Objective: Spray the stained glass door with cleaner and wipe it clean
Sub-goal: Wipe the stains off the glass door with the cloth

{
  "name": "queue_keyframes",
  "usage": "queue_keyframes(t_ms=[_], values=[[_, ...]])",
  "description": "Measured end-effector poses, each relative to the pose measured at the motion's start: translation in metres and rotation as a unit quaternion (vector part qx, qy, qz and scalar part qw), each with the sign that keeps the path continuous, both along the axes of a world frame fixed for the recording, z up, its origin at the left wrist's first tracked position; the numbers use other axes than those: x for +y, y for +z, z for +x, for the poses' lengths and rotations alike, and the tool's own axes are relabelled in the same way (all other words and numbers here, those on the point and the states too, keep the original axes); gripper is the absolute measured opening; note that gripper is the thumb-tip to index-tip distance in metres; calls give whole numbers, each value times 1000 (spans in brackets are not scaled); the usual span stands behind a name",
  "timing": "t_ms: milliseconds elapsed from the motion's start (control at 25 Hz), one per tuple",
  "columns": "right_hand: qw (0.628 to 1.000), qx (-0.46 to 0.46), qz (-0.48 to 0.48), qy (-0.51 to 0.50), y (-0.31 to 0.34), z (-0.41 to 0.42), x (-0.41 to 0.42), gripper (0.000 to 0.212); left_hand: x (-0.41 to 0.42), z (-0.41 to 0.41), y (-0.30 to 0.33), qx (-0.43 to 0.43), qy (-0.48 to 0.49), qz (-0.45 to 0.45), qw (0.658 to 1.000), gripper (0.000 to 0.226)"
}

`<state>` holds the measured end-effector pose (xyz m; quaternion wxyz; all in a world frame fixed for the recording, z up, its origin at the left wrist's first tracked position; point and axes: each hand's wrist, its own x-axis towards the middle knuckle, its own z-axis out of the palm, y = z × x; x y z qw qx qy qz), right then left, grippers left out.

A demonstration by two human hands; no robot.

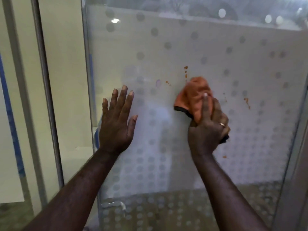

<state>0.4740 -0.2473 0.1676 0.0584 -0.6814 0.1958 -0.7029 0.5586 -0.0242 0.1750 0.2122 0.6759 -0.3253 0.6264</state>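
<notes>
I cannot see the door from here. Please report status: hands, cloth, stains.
Left hand open, flat on glass door. Right hand shut on orange cloth. Brown stains remain. Nothing blocking.

Left arm: bare forearm, rising from the lower left edge toward centre, wrist straight.
Left hand: open flat, palm turned away from the camera, back of the hand in view; four fingers extended upward and slightly spread, thumb splayed out to the right; holds nothing.
Right arm: bare forearm, rising from the lower right edge, leaning up and to the left, wrist slightly bent.
Right hand: closed into a fist around a bunched orange cloth; thumb laid upward along the cloth, nail visible; knuckles curled to the right; a ring on one finger. Hands level, well apart.
</notes>
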Motion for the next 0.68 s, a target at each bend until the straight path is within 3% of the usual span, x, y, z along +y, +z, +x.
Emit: queue_keyframes(t_ms=[120, 280, 480, 600, 680], values=[[999, 10, 30, 16, -29, -4, -1, 80, -1, -1, -1, 3, 3, -2, 1000, 57], [990, 58, -124, 42, -57, 3, 41, 75, 0, 0, -1, 5, 5, 2, 1000, 57], [974, 39, -220, 33, 25, 17, 75, 55, -1, 2, -1, 21, -33, -47, 998, 57], [977, 59, -207, 2, 68, 11, 51, 61, -1, 3, -1, 26, -35, -54, 998, 58], [992, 53, -117, -5, 75, 2, 21, 73, 0, 3, -2, 22, -36, -44, 998, 59]])
